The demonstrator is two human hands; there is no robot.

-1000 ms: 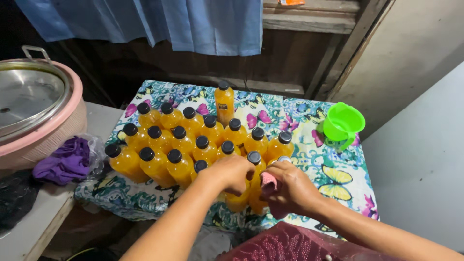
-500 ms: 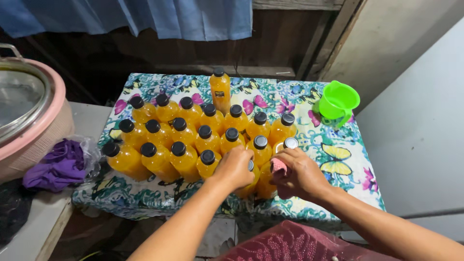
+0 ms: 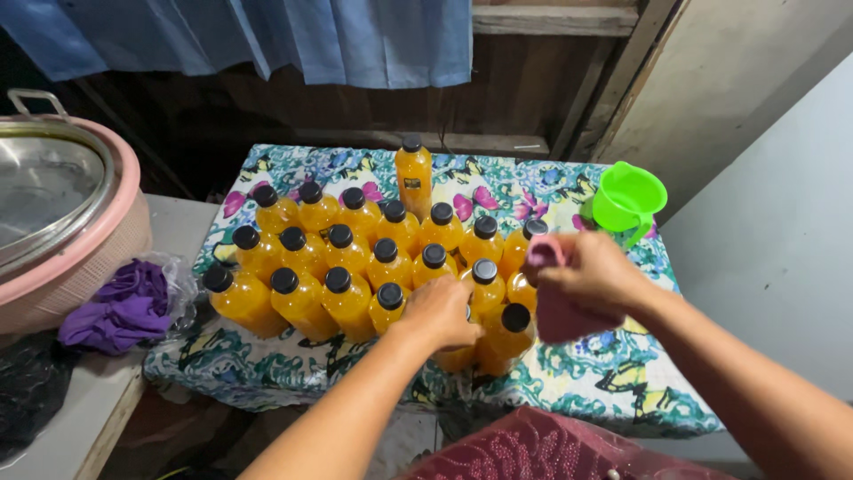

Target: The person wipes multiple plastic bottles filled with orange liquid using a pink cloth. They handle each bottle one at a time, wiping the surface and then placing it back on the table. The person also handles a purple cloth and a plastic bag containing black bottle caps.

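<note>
Both hands apart now: right hand (image 3: 593, 271) raised, clutching pink cloth (image 3: 558, 307); left hand (image 3: 442, 313) gripping bottle (image 3: 458, 354).

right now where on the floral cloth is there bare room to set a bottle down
Bare floral cloth shows at the right front, below the right hand and its pink cloth, and along the back edge between the tall bottle and green jug. The middle and left are packed with orange bottles, where the left hand rests.
</note>
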